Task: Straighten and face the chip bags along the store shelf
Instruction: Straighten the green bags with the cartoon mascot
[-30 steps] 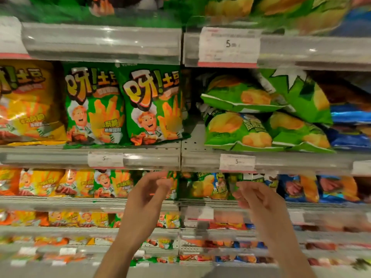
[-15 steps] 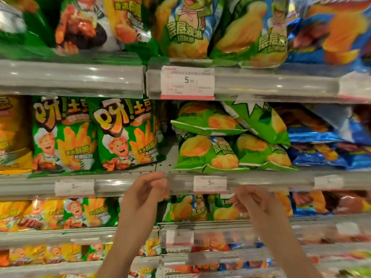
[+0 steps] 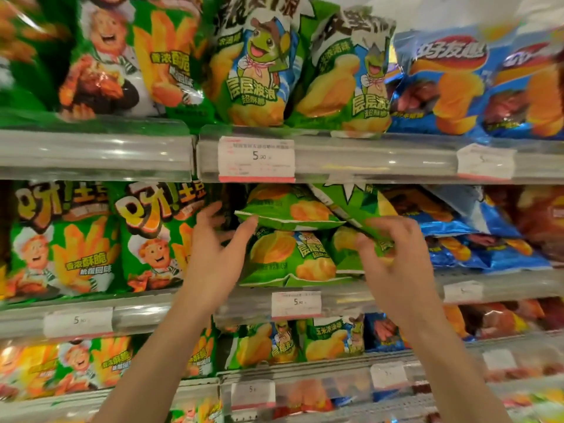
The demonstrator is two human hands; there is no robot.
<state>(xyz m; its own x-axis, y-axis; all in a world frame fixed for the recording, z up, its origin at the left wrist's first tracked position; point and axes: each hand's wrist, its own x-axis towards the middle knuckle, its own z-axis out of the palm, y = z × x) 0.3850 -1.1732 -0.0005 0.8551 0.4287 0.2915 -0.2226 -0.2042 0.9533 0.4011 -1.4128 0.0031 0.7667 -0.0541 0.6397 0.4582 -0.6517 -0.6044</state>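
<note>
On the middle shelf, several green chip bags lie in a loose heap. One flat green bag (image 3: 287, 209) rests on top of a lower green bag (image 3: 290, 257). A tilted green bag (image 3: 345, 199) leans across them from the upper right. My left hand (image 3: 213, 254) is open with fingers spread, and one fingertip touches the flat bag's left edge. My right hand (image 3: 393, 261) pinches the lower end of the tilted bag between thumb and fingers.
Left of the heap, upright green chef-print bags (image 3: 158, 239) face forward. Slumped blue bags (image 3: 488, 239) lie to the right. The shelf above holds standing green bags (image 3: 253, 71) and blue bags (image 3: 451, 87). A clear price rail (image 3: 335, 303) runs below my hands.
Both hands rose from below the price rail to the green bags on the middle shelf. The right hand closed on the tilted bag. The camera tilted upward.
</note>
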